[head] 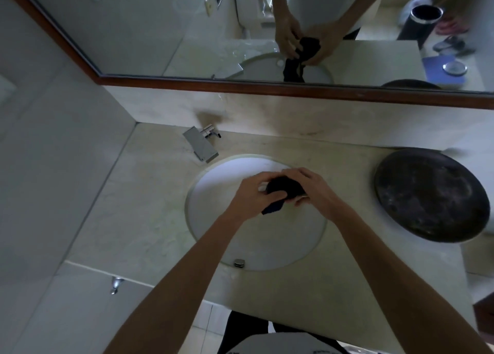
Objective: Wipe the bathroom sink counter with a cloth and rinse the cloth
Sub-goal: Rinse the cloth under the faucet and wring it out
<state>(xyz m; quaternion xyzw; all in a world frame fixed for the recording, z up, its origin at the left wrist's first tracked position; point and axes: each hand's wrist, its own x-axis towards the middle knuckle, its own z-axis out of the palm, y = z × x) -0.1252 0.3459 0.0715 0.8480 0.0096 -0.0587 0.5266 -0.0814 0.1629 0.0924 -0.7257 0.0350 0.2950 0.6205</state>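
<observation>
Head view, looking down on a pale stone counter (139, 209) with a round white sink (256, 244) set into it.

We see both hands together over the far half of the basin, clamped on one dark cloth (284, 186). The left hand (250, 194) grips it from the left, fingers curled over the bundle; the right hand (311, 186) grips it from the right, fingers wrapped over the top. The cloth is bunched into a wad between them, with a dark blue corner hanging down below the left hand's fingers. We cannot tell whether the cloth is wet.

A square chrome faucet (201, 145) stands at the counter's far left, its spout reaching toward the basin rim. No water stream is visible to us. A small metal overflow fitting (239, 262) sits on the near wall of the sink.

On the counter's right side lies a large dark round tray (430, 193), touching nothing else. A wood-framed mirror (160, 27) runs along the back edge and reflects the hands and cloth.
</observation>
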